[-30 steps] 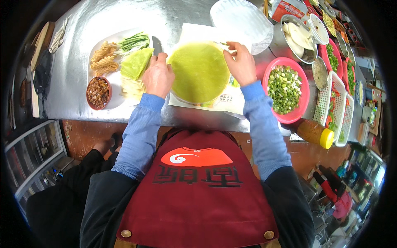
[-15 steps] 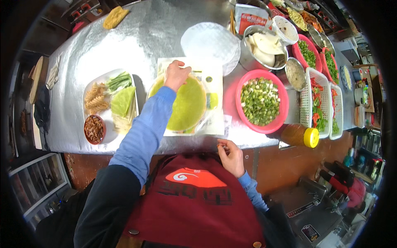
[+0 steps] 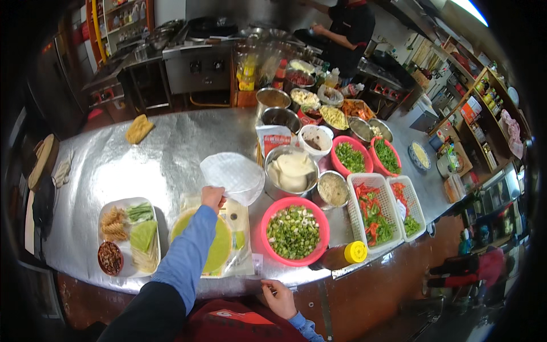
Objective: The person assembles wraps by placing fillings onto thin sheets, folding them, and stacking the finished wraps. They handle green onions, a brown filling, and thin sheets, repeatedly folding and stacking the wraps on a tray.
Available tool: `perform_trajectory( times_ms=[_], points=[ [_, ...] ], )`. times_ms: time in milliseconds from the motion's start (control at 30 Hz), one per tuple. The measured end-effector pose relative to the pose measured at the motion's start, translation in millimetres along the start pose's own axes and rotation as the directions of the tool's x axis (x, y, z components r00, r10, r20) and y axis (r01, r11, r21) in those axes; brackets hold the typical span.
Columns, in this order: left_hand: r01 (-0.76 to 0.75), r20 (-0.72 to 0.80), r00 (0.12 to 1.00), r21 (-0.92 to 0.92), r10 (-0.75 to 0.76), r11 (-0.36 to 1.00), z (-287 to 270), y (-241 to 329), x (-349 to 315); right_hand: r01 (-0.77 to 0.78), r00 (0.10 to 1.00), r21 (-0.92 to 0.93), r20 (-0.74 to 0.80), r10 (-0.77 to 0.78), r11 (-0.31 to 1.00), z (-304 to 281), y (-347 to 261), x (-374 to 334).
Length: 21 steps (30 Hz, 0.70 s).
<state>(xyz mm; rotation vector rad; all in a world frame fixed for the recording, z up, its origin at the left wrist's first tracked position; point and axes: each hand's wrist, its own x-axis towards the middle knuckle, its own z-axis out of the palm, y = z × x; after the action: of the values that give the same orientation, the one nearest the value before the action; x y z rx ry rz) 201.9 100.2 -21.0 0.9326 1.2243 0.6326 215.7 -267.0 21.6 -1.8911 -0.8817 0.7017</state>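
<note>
My left hand (image 3: 213,198) reaches across the steel table and pinches the near edge of a thin white round sheet (image 3: 231,172). Below its wrist a round green wrapper (image 3: 216,251) lies on a printed cream sheet (image 3: 242,222), partly covered by my sleeve. Close to the table's front edge, my right hand (image 3: 279,298) hangs with its fingers curled in; nothing shows in it. Left of my arm, a white tray (image 3: 126,202) carries brown spiral pieces (image 3: 114,223), green strips (image 3: 139,212), a folded green wrapper (image 3: 143,235), pale strips (image 3: 146,260) and a small bowl of dark crumbly filling (image 3: 110,258).
A pink bowl of chopped green onion (image 3: 294,231), a steel bowl of white pieces (image 3: 291,172) and a yellow-capped jar (image 3: 345,255) stand right of the sheets. Beyond are white baskets of peppers (image 3: 373,208). A yellow cloth (image 3: 139,129) lies far left. Another person (image 3: 350,28) stands by the stoves.
My left hand has moved forward from above the green wrapper to the white round sheet's edge. The view has tilted up, bringing the stoves and another person into sight. My right hand stays curled.
</note>
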Motion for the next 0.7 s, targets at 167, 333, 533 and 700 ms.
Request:
perform_trajectory(
  times_ms=[167, 333, 533, 700],
  points=[
    [0.067, 0.075, 0.995, -0.05, -0.063, 0.997, -59.3, 25.9, -53.1, 0.13, 0.989, -0.024, 0.08, -0.128, 0.991, 9.4, -14.7, 27.3],
    [0.06, 0.058, 0.995, 0.259, -0.078, 0.964, -150.7, -63.5, -119.7, 0.182, 0.95, 0.035, 0.25, -0.185, 0.983, 37.9, -26.7, 46.5],
    [-0.05, -0.008, 0.998, 0.482, 0.062, 0.875, -148.7, -118.8, -156.1, 0.12, 0.913, -0.024, 0.394, -0.101, 0.993, 47.0, -8.6, 60.4],
    [-0.169, 0.008, 0.982, 0.454, 0.186, 0.875, -154.3, -112.0, -161.5, 0.347, 0.842, -0.013, 0.446, -0.305, 0.938, 63.0, -32.6, 80.3]
  ],
)
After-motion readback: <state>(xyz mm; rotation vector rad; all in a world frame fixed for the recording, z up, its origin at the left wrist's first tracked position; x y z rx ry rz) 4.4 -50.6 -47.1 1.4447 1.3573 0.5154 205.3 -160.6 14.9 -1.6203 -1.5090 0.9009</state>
